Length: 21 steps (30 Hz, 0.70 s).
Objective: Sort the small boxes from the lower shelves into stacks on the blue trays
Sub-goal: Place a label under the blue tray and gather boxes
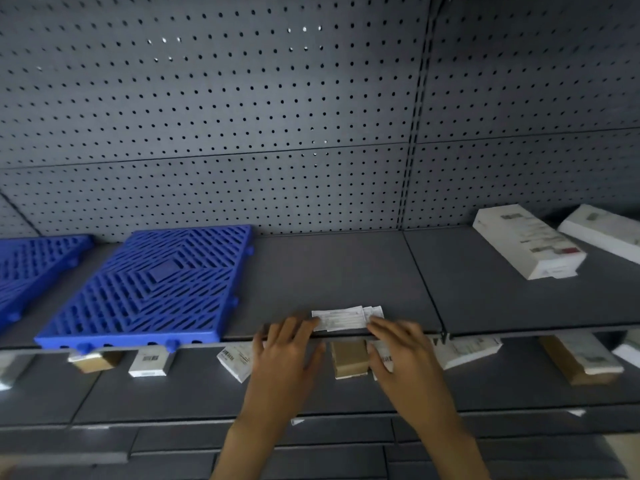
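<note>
A small flat white box (341,318) lies at the front edge of the upper grey shelf (329,271). My left hand (284,344) grips its left end and my right hand (398,344) grips its right end. A blue slatted tray (156,285) lies bare to the left on the same shelf, and a second blue tray (27,268) shows at the far left. On the lower shelf (173,389), under my hands, sit small boxes: a brown one (349,358), a white one (237,362), another white one (149,363) and a brown-and-white one (93,361).
Two long white boxes (526,240) (602,230) lie at the right of the upper shelf. More boxes (464,349) (581,358) lie on the lower shelf at right. A grey pegboard wall (277,116) backs the shelves. Bare shelf lies between the tray and the long boxes.
</note>
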### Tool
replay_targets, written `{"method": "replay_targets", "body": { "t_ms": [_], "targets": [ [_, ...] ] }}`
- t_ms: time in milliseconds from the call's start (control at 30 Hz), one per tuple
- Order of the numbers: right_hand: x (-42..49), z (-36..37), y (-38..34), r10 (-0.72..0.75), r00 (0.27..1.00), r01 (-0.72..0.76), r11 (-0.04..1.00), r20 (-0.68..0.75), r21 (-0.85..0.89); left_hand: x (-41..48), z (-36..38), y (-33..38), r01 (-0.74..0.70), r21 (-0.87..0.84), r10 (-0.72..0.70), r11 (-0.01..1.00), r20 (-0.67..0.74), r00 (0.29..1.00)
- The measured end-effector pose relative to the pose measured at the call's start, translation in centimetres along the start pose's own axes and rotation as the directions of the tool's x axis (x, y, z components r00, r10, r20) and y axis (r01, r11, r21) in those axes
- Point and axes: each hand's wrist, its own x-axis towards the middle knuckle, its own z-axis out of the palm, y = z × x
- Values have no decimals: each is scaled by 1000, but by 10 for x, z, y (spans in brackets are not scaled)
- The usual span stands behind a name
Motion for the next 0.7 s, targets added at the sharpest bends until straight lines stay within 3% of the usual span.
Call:
{"method": "replay_targets", "body": {
  "t_ms": [100, 333, 467, 700],
  "targets": [
    [-1, 6, 1, 35, 997, -33, 999, -65, 31, 1, 5, 5, 49, -10, -49, 999, 1, 999],
    [-2, 22, 2, 48, 978, -33, 997, -203, 75, 10, 6, 16, 171, -239, -198, 956, -92, 976],
    [-2, 24, 2, 57, 977, -40, 995, -204, 86, 16, 9, 18, 172, -294, -226, 940, -160, 961],
    [-8, 24, -9, 96, 987, -86, 993, -130, 80, 20, -8, 18, 209, -431, -269, 878, -83, 960]
  ]
}}
